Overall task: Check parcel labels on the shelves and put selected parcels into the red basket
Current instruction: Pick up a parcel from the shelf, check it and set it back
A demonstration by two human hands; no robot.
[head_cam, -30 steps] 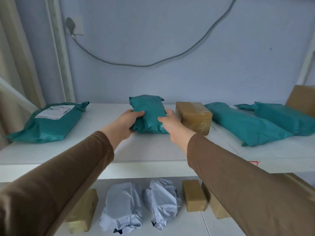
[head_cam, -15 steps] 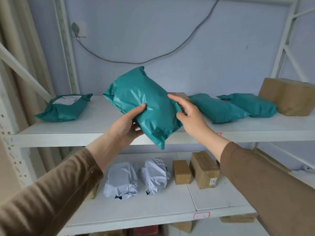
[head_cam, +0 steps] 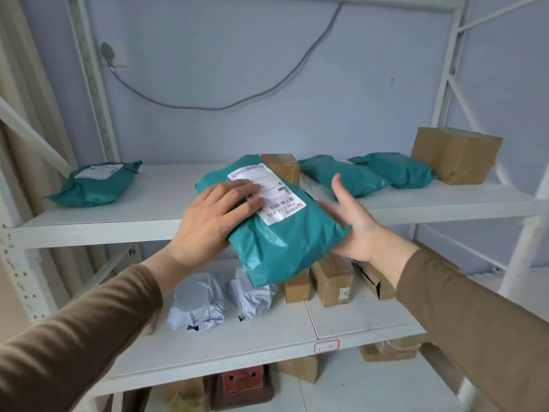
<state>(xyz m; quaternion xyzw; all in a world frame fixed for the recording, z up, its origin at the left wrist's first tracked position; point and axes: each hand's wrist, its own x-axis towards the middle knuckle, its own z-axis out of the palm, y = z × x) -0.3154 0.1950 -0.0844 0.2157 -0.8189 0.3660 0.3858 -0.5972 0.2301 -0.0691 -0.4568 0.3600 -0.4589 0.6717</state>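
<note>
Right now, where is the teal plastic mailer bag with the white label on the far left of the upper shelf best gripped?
Grip the teal plastic mailer bag by its near long edge, coming from the front: it lies flat, label up, with bare shelf before it.

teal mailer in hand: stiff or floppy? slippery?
Probably floppy: the teal mailer creases and its lower end droops past the left hand and right hand holding it. Likely slick, since the glossy film shows sheen. It seems light for its size: the right hand's fingers stay straight under it.
</note>
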